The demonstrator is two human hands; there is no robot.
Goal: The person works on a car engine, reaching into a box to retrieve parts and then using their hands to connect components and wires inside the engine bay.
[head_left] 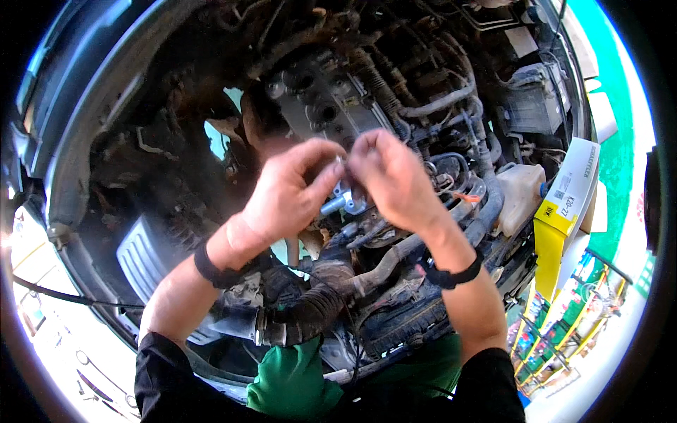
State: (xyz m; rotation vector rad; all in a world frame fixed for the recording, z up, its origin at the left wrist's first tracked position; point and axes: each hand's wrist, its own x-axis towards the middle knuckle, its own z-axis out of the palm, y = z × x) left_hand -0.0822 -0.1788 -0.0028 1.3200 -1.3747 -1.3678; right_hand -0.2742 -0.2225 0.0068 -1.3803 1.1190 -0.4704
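Grimy engine bay [88, 130] all around; nearest, at six o'clock, lies green cloth [289, 381], with a black ribbed hose [314, 314] just beyond. At the centre, the left hand [293, 187] and right hand [398, 183] meet, fingers curled in, fingertips nearly together; blur hides whether they pinch anything. Just below them sits a silvery metal part [342, 204]. For fine fingertip work here, steady wrists and a light touch would likely help, guarding against drops into the gaps. Beyond, toward twelve, lies the engine top [345, 99].
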